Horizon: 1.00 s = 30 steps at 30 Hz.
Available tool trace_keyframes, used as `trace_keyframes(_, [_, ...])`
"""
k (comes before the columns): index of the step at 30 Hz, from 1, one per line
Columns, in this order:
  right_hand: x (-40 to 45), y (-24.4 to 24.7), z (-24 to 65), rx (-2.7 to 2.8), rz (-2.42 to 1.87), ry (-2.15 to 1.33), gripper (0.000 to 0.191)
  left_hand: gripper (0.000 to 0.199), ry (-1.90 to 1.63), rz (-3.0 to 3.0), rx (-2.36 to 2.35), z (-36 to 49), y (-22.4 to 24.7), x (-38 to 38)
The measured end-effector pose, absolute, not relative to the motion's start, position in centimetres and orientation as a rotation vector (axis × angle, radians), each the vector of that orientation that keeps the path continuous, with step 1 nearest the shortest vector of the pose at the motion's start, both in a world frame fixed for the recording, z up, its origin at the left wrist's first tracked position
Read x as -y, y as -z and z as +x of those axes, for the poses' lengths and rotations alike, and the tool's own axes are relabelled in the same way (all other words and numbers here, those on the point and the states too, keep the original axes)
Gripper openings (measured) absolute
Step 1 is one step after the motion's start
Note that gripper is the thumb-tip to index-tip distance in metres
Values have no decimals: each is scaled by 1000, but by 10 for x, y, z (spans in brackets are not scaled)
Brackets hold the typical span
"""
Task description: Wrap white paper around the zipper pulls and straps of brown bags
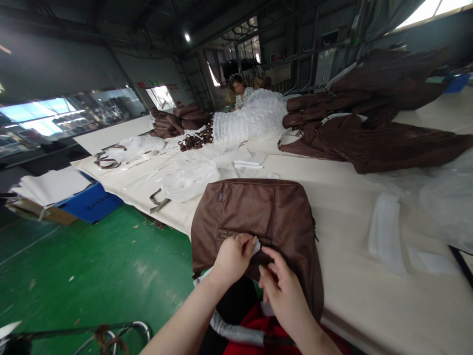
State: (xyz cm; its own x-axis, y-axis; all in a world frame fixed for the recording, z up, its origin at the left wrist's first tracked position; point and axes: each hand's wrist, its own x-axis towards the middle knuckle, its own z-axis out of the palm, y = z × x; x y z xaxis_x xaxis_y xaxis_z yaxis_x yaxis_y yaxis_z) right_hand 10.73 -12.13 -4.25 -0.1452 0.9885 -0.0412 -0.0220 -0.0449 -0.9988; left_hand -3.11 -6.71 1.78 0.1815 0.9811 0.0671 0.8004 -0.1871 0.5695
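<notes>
Probably soft, pliant and light, best held by its sides [315, 266], the brown, faintly creased bag [246, 207] with a front zip [226, 234] overhangs the near edge of the surface [347, 222], the left hand [232, 257] with its grip pinching a small white piece [256, 246], the right [281, 282] parted, apparently empty.

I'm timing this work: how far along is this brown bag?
The brown bag looks assembled, with its label and zip in place. The left hand pinches a white scrap near the zip; the right hand hovers beside it. Remaining, perhaps: that scrap, and the other brown bags on the table, whose state I cannot tell.
</notes>
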Motion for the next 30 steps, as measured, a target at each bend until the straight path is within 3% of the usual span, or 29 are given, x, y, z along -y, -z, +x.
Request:
trace_keyframes(5, [116, 41, 107, 1144, -1185, -1461, 47, 28, -652, 2017, -1763, -27, -11, 64])
trace_keyframes(11, [99, 40, 103, 1074, -1183, -1677, 48, 27, -660, 1888, -1554, -32, -14, 68])
trace_keyframes(20, [94, 44, 92, 982, -1176, -1578, 54, 27, -696, 1816, -1528, -36, -11, 66])
trace_keyframes(30, [97, 41, 85, 951, -1282, -1462, 45, 20, -777, 2206, -1825, -35, -26, 82])
